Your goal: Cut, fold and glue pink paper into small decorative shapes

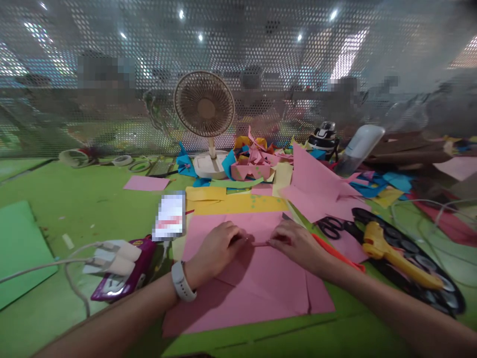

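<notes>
Both hands meet over a stack of pink paper sheets [261, 293] in the middle of the green table. My left hand [223, 246], with a white band at the wrist, pinches one end of a thin pink paper strip [262, 244]. The other end is between the fingertips of my right hand [296, 243]. Whether the strip is folded or rolled is too small to tell. Black-handled scissors [330, 227] lie just right of my right hand, near an orange strip [337, 252]. Beyond the stack is yellow paper [238, 201].
A phone [170, 216] and a purple power strip with plugs [126, 271] lie left, cables trailing. At the back stand a fan [204, 107], a pink box of paper scraps [251, 169] and a bottle [359, 149]. A yellow-handled tool [402, 258] rests on a black tray [460, 298].
</notes>
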`<state>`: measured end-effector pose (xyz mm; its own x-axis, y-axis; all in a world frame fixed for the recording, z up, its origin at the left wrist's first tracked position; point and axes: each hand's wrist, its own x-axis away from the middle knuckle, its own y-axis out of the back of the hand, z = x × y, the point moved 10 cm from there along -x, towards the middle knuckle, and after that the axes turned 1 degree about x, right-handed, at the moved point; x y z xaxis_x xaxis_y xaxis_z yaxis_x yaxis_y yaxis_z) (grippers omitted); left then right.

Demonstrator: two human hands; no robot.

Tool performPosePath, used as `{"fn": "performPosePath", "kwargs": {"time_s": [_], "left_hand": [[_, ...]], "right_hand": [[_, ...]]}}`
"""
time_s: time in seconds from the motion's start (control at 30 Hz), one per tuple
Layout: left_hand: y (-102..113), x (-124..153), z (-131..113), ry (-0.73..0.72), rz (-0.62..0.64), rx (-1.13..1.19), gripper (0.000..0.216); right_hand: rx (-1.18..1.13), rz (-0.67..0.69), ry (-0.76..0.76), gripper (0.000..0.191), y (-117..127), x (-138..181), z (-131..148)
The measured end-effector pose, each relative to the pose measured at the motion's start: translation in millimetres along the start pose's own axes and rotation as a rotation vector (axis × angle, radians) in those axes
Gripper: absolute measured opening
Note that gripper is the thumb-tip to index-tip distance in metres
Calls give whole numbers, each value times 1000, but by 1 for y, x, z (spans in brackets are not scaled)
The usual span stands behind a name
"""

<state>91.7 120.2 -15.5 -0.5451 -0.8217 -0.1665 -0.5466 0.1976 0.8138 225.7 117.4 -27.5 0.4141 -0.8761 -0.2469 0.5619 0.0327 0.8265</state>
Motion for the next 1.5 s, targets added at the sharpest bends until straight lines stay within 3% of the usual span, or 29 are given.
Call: {"fn": "performPosePath", "kwargs": {"time_s": [0.2, 0.33, 0.43, 0.5, 0.6, 1.1, 1.3, 1.5], "left_hand": [[4, 1, -1, 11, -13, -222, 32], [-5, 17, -37, -193, -13, -450, 33], [-29, 35, -58, -330, 83, -428, 47], [-41, 40, -57, -290, 134, -377, 76], [-49, 43, -49, -219, 173, -292, 91], [-44, 35, -40, -153, 234, -249, 83], [-44, 31, -44, -171, 277, -331, 78], [-46, 30, -44, -201, 265, -370, 77]], "right_hand": [[-73, 26, -74, 19, -3, -2, -9], [-72, 15, -57, 19, -2, -2, -6], [-65, 10, -34, 15, -2, -1, -5], [-70, 4, -27, 16, -3, -1, -6], [-81, -3, -24, 19, -5, 0, -7], [-93, 60, -77, 21, -4, 0, -9], [-41, 186, -135, 20, 8, 1, -28], [-45, 314, -100, 21, 12, 4, -47]]}}
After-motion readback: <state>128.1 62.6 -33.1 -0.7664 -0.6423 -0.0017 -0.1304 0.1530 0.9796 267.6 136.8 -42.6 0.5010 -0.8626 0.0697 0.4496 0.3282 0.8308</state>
